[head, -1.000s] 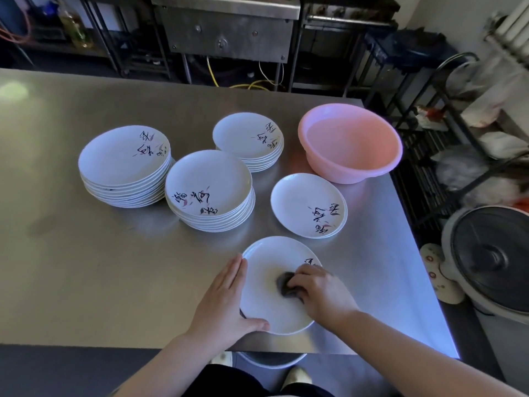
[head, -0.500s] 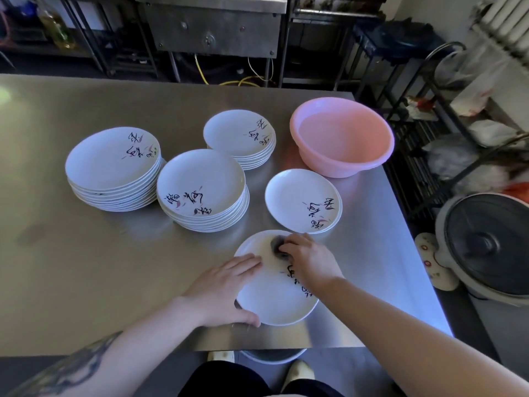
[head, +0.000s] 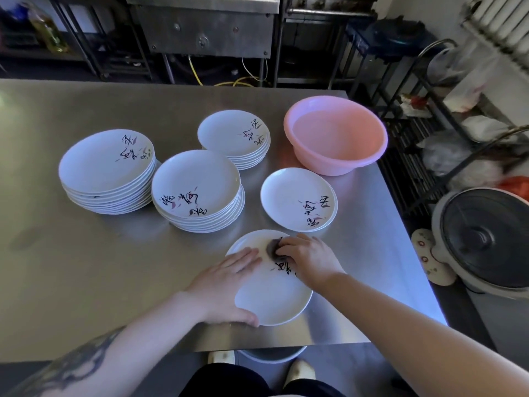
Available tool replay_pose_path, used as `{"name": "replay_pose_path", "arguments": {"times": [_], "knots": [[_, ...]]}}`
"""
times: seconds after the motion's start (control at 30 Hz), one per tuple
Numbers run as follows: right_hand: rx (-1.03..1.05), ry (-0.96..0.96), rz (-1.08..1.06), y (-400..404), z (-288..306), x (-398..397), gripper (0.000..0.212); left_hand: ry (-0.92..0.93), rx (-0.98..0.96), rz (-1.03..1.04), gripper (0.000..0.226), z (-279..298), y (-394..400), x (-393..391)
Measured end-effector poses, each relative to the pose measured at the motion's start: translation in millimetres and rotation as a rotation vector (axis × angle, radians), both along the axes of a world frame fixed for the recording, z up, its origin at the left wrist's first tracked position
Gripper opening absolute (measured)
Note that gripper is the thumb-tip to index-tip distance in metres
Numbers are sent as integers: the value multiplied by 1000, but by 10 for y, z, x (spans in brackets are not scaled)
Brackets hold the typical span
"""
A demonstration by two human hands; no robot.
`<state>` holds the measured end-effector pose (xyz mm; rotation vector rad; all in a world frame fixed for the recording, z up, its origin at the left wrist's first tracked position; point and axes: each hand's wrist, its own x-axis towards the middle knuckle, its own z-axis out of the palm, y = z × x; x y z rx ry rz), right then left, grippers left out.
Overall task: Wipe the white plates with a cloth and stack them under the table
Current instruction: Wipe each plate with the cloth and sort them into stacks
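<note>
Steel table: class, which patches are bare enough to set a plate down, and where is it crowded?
The steel table is bare along its left side, left of the leftmost plate stack, and across the far strip behind the stacks and the pink plastic basin. It is crowded centre-right: three stacks, a low plate pile, and both hands on the near plate.

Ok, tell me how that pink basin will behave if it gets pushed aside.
The pink basin looks like thin plastic, so probably light and easy to slide on the smooth steel table. Its wide base suggests it won't tip. It sits near the table's right edge, so a hard shove might send it off.
</note>
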<state>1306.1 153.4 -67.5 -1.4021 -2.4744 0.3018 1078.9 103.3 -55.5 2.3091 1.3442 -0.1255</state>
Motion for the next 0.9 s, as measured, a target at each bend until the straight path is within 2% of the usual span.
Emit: {"name": "replay_pose_path", "arguments": {"times": [0.1, 0.2, 0.33, 0.4, 0.47, 0.57, 0.73, 0.9], "knots": [[35, -18, -28, -159, 7, 82, 44, -57, 77, 136, 121, -23, -284, 134], [31, -9, -26, -267, 21, 68, 41, -80, 49, 269, 118, 35, -476, 328], [-18, -21, 18, -83, 50, 0, 42, -124, -28, 213, 119, 165, -199, 176], [-50, -27, 79, 13, 64, 12, 42, -52, -77, 71, 123, 193, -62, 44], [-69, -38, 105, 58, 85, 22, 42, 16, -104, 20, 125, 156, -17, -38], [-45, -51, 50, -14, 68, 75, 39, -3, -43, 67, 124, 84, -97, -35], [-60, -2, 41, -365, 15, 160, 27, -90, 77, 360, 117, 46, -505, 338], [-73, -9, 95, 2, 49, 132, 44, -145, 17, 351, 117, 136, -322, 364]]}}
